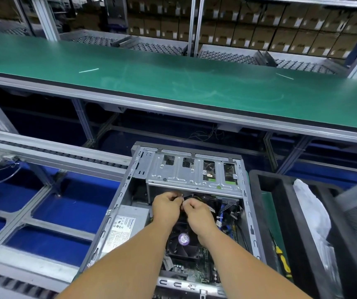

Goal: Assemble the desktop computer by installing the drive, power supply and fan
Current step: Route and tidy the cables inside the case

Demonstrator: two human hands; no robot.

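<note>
Both hands inside open computer case, working small cable connector just below drive cage.

Left hand and right hand touching, fingers curled, pinching connector between them. Power supply seated at 9 o'clock of hands; CPU fan at 6 o'clock, partly under wrists. Yellow-handled screwdriver at 4 o'clock, outside case. Green conveyor surface at 12 o'clock.

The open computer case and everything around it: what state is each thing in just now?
Computer case: side open, insides showing.
Power supply: seated in the case's left side.
Cooler fan: mounted on the board, not visibly spinning.
Drive cage: fixed at the case's far end.
Left hand: pinching a small cable.
Right hand: pinching the same cable.
Yellow-handled screwdriver: lying unused.
</note>
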